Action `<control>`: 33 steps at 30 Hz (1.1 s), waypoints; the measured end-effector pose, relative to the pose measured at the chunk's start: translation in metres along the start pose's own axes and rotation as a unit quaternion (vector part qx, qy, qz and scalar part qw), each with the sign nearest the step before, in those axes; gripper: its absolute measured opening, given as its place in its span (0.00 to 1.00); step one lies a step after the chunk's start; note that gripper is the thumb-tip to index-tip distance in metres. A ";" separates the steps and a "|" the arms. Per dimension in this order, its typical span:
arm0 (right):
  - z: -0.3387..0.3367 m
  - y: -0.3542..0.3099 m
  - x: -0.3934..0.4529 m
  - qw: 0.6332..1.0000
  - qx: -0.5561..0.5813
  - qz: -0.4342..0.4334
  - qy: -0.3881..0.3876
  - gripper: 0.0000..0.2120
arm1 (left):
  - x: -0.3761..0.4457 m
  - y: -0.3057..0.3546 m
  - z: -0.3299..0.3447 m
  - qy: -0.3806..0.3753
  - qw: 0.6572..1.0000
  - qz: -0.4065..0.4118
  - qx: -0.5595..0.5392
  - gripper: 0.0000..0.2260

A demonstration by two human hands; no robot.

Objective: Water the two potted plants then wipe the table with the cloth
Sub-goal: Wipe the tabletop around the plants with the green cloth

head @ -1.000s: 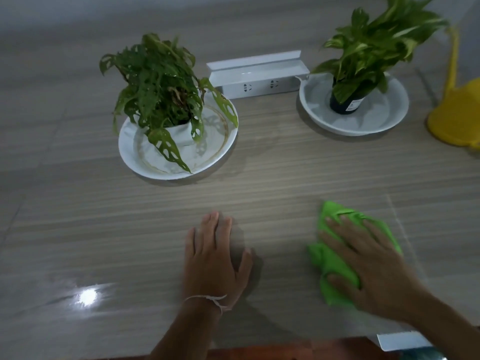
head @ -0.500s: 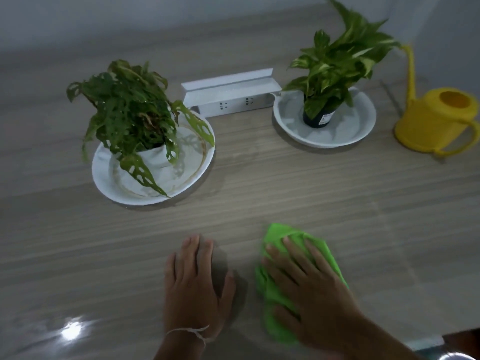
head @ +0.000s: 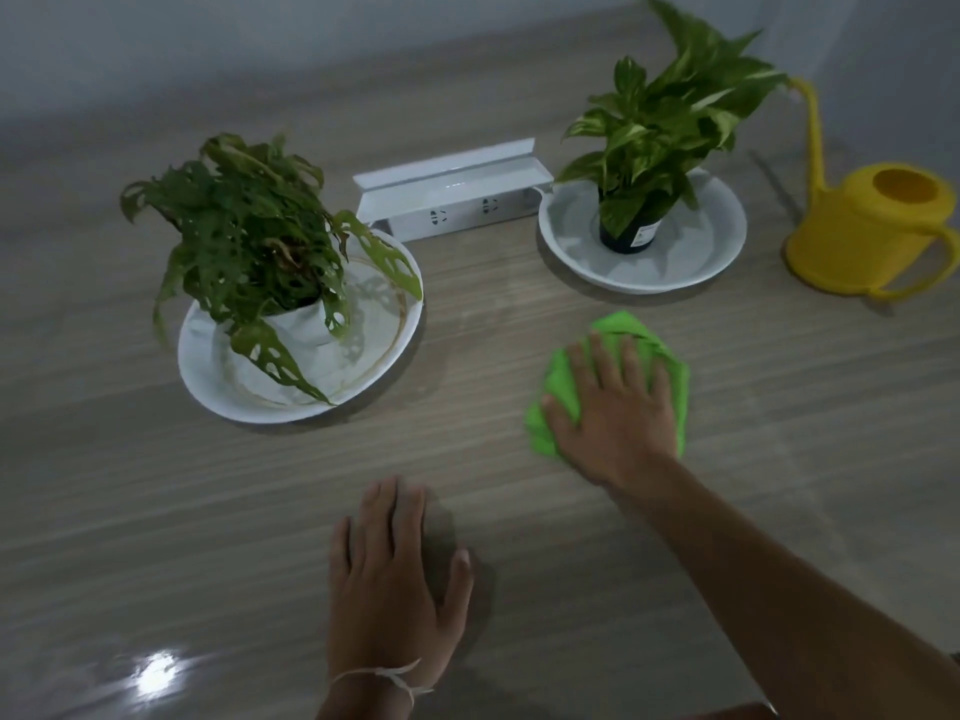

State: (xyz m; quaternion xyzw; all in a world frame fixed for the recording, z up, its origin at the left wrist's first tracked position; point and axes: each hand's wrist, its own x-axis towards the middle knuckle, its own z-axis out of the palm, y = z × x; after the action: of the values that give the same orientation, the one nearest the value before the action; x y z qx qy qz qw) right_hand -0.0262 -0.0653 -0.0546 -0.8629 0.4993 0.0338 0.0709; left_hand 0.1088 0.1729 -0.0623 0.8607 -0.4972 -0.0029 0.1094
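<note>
Here the right hand [head: 615,407] presses, fingers flat and spread, on the crumpled bright-green cloth [head: 563,376], between the two white saucers on the wood-grain table [head: 779,407]. The left hand [head: 395,579] rests flat and empty nearer the body. Good wiping probably needs even palm pressure, overlapping strokes, and clearance from the white power strip [head: 457,210].

Socket box: white rectangular pop-up power socket box [head: 457,200], lid raised, two outlets facing forward, set between the two dishes at the back.
Wall: plain pale grey wall [head: 260,39] behind the far edge.
Glare: bright white light reflection [head: 154,674] near the front left.
Wrist thread: thin white string bracelet [head: 382,680], knotted.
</note>
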 end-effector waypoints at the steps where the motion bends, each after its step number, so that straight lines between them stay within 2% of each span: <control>1: 0.001 -0.011 -0.013 0.998 0.001 -0.064 0.005 0.36 | 0.000 -0.001 0.000 -0.002 1.000 0.002 -0.002 0.34; 4: 0.009 -0.015 -0.079 0.971 -0.001 -0.240 -0.002 0.36 | 0.000 -0.004 0.000 -0.004 1.000 0.007 -0.006 0.35; 7: 0.014 0.017 -0.137 0.965 0.005 -0.260 0.018 0.37 | 0.001 -0.002 0.000 0.014 1.000 0.003 -0.013 0.35; 9: 0.016 0.049 -0.155 0.976 0.005 -0.215 0.041 0.37 | 0.002 -0.002 0.001 0.023 1.000 0.001 -0.016 0.35; 11: 0.015 0.082 -0.154 0.989 0.010 -0.142 0.029 0.36 | 0.002 -0.003 0.002 0.019 1.000 0.000 -0.016 0.36; 15: 0.004 0.131 -0.099 0.999 -0.010 0.025 0.037 0.36 | 0.003 -0.003 0.003 0.008 1.000 -0.003 -0.011 0.38; 19: -0.007 0.117 -0.030 0.987 0.005 0.158 -0.001 0.38 | 0.004 -0.003 0.003 0.015 1.000 0.001 -0.013 0.37; 21: -0.007 0.082 -0.015 0.992 0.011 0.125 -0.013 0.38 | 0.009 -0.003 0.004 0.012 1.000 0.005 -0.009 0.36; 24: 0.002 0.028 -0.041 0.999 0.005 -0.042 0.011 0.37 | 0.028 -0.003 0.007 0.003 1.000 0.009 -0.007 0.35; 27: 0.015 0.016 -0.099 0.979 -0.004 -0.203 0.006 0.37 | 0.044 -0.004 0.012 -0.013 0.999 0.043 -0.006 0.34; 30: 0.018 0.049 -0.139 0.971 -0.017 -0.240 0.017 0.37 | 0.044 -0.004 0.015 -0.004 0.995 0.093 -0.021 0.33; 33: 0.019 0.094 -0.143 0.982 -0.005 -0.184 0.035 0.36 | 0.044 -0.004 0.016 0.000 0.991 0.135 -0.026 0.33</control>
State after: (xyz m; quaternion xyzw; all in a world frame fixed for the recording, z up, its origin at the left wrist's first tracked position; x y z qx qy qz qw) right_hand -0.1787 0.0146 -0.0629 -0.9408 0.3344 -0.0072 0.0542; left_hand 0.1324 0.1342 -0.0741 0.7826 -0.6086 -0.0010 0.1308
